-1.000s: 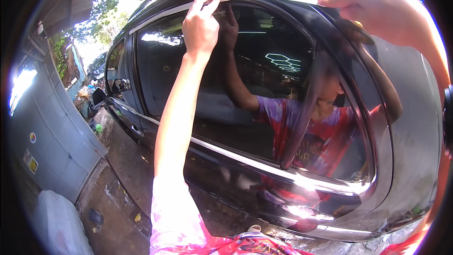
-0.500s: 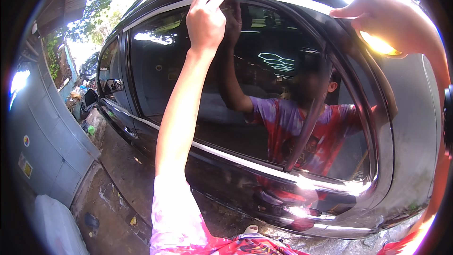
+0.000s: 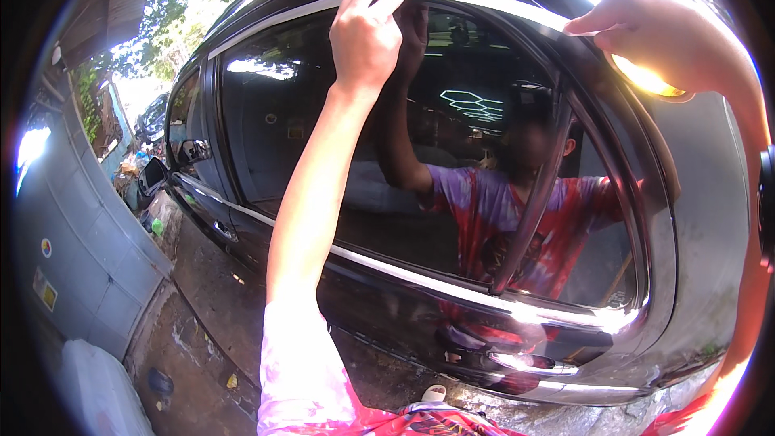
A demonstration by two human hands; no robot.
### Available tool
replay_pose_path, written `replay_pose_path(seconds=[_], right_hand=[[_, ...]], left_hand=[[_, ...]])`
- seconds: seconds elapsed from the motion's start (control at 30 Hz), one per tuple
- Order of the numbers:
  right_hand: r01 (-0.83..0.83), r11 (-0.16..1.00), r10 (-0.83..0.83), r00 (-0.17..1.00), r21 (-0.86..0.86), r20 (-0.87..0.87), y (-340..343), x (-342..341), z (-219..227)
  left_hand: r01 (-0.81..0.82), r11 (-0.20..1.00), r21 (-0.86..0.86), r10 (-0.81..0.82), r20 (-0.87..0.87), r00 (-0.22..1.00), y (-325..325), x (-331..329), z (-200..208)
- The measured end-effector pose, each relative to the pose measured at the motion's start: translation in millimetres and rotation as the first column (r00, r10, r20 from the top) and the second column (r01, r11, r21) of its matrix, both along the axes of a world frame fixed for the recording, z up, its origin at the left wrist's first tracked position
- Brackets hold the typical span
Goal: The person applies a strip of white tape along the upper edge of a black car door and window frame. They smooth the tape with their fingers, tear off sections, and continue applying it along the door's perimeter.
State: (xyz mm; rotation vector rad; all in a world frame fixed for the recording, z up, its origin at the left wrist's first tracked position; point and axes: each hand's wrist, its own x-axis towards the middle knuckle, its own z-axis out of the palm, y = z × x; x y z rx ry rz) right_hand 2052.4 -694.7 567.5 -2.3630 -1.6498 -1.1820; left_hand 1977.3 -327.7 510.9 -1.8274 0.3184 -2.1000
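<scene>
A pale strip of masking tape (image 3: 484, 5) runs along the upper frame of a black car's (image 3: 387, 291) side window. My left hand (image 3: 367, 36) is closed, its bent fingers pressed together against the strip above the dark glass (image 3: 278, 137). Toward the rear of the car, my right hand (image 3: 662, 36) is closed round what looks like a roll of masking tape (image 3: 648, 77), glowing amber in the sun. The strip reaches the thumb and fingertip of that hand. Its other fingers are partly hidden by glare. My reflection shows in the window.
A second pale strip (image 3: 420, 278) lies along the lower window edge, above a door handle (image 3: 533, 363). The side mirror (image 3: 152, 175) juts out at the far left. A grey metal gate (image 3: 81, 226) and a whitish covered object (image 3: 101, 387) stand at left.
My left hand has slid a little to the right along the strip, toward the right hand. The right hand has barely moved.
</scene>
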Motion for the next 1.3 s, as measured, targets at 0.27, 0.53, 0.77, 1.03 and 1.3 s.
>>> replay_pose_path(seconds=[0.27, 0.53, 0.77, 1.03, 1.3], right_hand=[[0.086, 0.995, -0.085, 0.996, 0.049, -0.019, 5, -1, 3], [0.088, 0.994, -0.076, 0.984, 0.070, -0.159, 24, 1, -22], [0.164, 0.985, -0.169, 0.980, -0.058, -0.102, 7, -11, 8], [0.326, 0.932, -0.354, 0.915, -0.161, -0.192, 13, -66, -3], [0.283, 0.916, -0.367, 0.877, -0.286, -0.309, 6, -90, 22]], left_hand=[[-0.028, 0.998, 0.049, 0.029, -0.030, 0.999, -23, 3, -5], [-0.067, 0.997, 0.046, 0.070, -0.072, 0.995, -21, 9, -18], [0.003, 0.997, 0.081, 0.000, -0.042, 0.999, -43, 9, -1], [0.009, 0.994, 0.110, 0.002, -0.096, 0.995, -45, 11, -11], [0.053, 0.995, 0.083, -0.047, -0.067, 0.997, -50, 11, 2]])
